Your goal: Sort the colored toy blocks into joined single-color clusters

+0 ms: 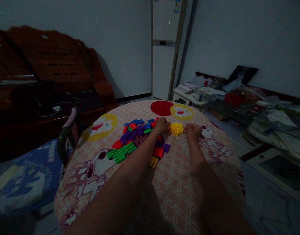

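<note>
A bright yellow, knobbly plastic toy piece (176, 129) sits between my two hands above the far half of the table. My left hand (162, 125) is closed at its left edge, fingers bent. At the opposite edge, the fingertips of my right hand (192, 132) pinch the piece. Under and beside my left forearm lies a spread of plastic building blocks, among them green blocks (121, 152), purple blocks (132, 134), red blocks (158, 151) and blue blocks (134, 122). A few yellow blocks (153, 162) lie nearer to me. My left arm hides part of the pile.
A patterned cloth covers the round table (174, 182). To the left stand a chair with a blue cushion (34, 176) and a carved wooden sofa (54, 65). A cluttered glass-topped cabinet (223, 104) is at the right. A tall white appliance (164, 65) stands behind.
</note>
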### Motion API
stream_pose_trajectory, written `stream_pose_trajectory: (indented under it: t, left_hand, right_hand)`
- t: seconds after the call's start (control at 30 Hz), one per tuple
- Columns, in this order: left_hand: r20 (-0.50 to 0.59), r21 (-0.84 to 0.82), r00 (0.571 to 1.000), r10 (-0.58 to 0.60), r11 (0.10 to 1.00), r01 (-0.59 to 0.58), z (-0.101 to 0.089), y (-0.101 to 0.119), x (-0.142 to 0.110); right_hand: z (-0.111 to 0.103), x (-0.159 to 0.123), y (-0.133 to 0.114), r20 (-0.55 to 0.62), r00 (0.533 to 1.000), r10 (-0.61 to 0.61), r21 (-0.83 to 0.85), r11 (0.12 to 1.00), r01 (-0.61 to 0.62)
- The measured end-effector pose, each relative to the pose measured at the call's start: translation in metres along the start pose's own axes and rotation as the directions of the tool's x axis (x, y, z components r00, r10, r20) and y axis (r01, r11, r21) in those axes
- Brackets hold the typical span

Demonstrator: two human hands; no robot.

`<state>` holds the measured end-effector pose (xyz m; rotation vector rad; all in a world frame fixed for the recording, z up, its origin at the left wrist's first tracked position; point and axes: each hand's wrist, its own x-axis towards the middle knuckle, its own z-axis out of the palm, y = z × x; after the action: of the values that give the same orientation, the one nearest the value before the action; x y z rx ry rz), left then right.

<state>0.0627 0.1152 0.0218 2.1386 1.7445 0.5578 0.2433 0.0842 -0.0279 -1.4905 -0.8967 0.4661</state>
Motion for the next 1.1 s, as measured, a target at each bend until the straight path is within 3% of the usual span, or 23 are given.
stream_pose_trajectory:
  t: [0.17, 0.3, 0.53, 0.6, 0.67, 0.77, 0.83, 0.97, 1.1]
  left_hand:
    - [0.019, -0.016, 1.0, 0.013, 1.0, -0.013, -0.002, 0.004, -0.003]
    - [0.015, -0.027, 1.0, 0.022, 0.999, -0.022, -0.013, 0.002, -0.008]
    - [0.006, -0.051, 0.985, 0.17, 0.984, -0.169, -0.08, -0.041, -0.054]
    - [0.069, -0.042, 0.986, 0.151, 0.988, -0.149, -0.099, -0.053, -0.076]
    - [0.208, -0.037, 0.968, 0.143, 0.99, -0.139, -0.109, -0.058, -0.099]
    - [0.437, -0.021, 0.87, 0.231, 0.969, -0.247, -0.105, -0.048, -0.131]
    - [0.515, 0.068, 0.812, 0.275, 0.931, -0.358, -0.09, -0.035, -0.149]
    - [0.47, 0.259, 0.838, 0.276, 0.865, -0.43, -0.059, -0.018, -0.172]
    - [0.445, 0.244, 0.836, 0.321, 0.855, -0.458, -0.053, -0.021, -0.174]
  right_hand:
    - [0.001, 0.0, 0.005, 0.05, 0.997, 0.064, -0.099, 0.993, -0.059]
    - [0.0, 0.0, 0.004, 0.011, 0.994, 0.105, -0.107, 0.989, -0.104]
    - [-0.003, -0.004, -0.002, 0.006, 0.977, 0.212, 0.007, 0.977, -0.212]
    - [-0.002, -0.004, -0.002, 0.006, 0.972, 0.236, 0.022, 0.972, -0.236]
    - [-0.002, -0.003, -0.001, 0.006, 0.97, 0.241, 0.029, 0.97, -0.241]
    - [-0.001, -0.004, -0.002, 0.003, 0.973, 0.232, 0.033, 0.972, -0.232]
    - [-0.002, -0.005, -0.004, 0.0, 0.972, 0.234, 0.034, 0.972, -0.233]
    - [-0.003, -0.007, -0.007, -0.004, 0.97, 0.243, 0.039, 0.969, -0.243]
    - [-0.003, -0.005, -0.004, 0.003, 0.972, 0.236, 0.052, 0.97, -0.236]
